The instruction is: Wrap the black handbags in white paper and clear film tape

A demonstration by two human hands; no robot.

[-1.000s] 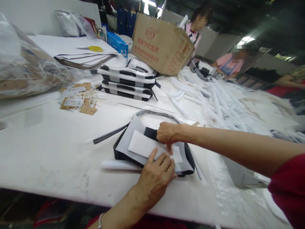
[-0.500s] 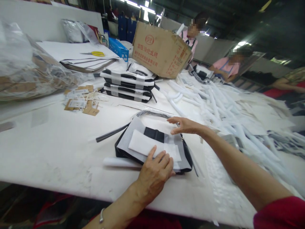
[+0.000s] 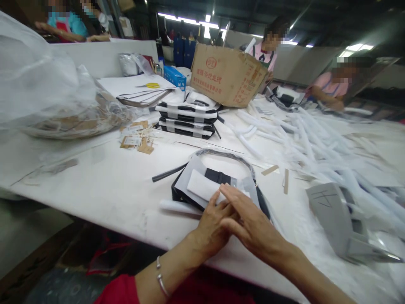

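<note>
A black handbag lies on the white table, a sheet of grey paper over its front. On top sits a folded white foam strip, and a black buckle strap shows above it. The bag's handle, wrapped in clear film, loops behind. My left hand rests on the foam with its fingers stretched out. Over it, my right hand is laid flat with extended fingers, covering part of the left hand and the bag's lower right. A white foam roll lies along the bag's near side.
A grey tape dispenser stands on the right near foam strips. Farther back are stacked wrapped bags, paper tags, a cardboard box and yellow-handled scissors. Plastic-wrapped goods fill the left. Co-workers sit beyond.
My right hand has come down from above the bag's upper right corner onto my left hand. The view has swung right, bringing the tape dispenser further in.
</note>
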